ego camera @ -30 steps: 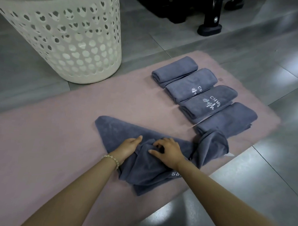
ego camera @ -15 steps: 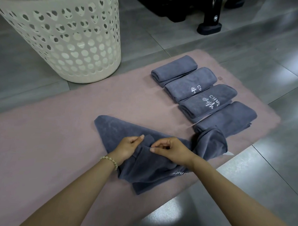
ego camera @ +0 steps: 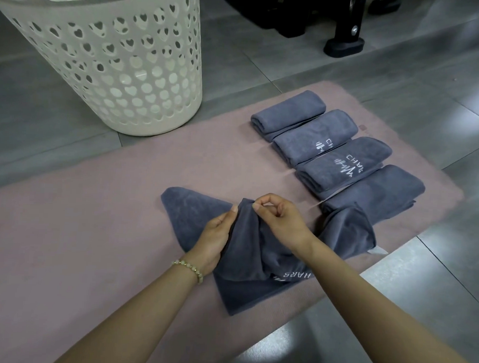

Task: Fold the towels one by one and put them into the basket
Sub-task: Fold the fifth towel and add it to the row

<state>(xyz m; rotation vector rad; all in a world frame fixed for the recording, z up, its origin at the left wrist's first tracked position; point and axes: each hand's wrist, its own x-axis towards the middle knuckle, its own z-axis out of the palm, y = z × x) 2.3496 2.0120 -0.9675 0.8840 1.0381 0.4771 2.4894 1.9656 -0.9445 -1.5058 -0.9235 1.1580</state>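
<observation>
A crumpled grey-blue towel (ego camera: 258, 281) lies on the pink mat (ego camera: 99, 230) in front of me. My left hand (ego camera: 216, 235) pinches a raised edge of it between thumb and fingers. Close beside it, my right hand (ego camera: 280, 218) pinches the same lifted edge with thumb and forefinger. The pinched part stands up off the mat; the towel's right end (ego camera: 348, 230) drapes against a folded towel. Several folded grey-blue towels (ego camera: 340, 163) lie in a row at the mat's far right. The white perforated basket (ego camera: 114, 74) stands on the floor at the far left.
Grey tiled floor (ego camera: 428, 107) surrounds the mat. A black stand foot (ego camera: 344, 46) and dark equipment sit at the back. The mat's right edge runs close to the folded towels, and its front edge passes just under my right forearm.
Both hands went from pressing flat on the crumpled towel to pinching one edge, and they have lifted that edge up off the mat.
</observation>
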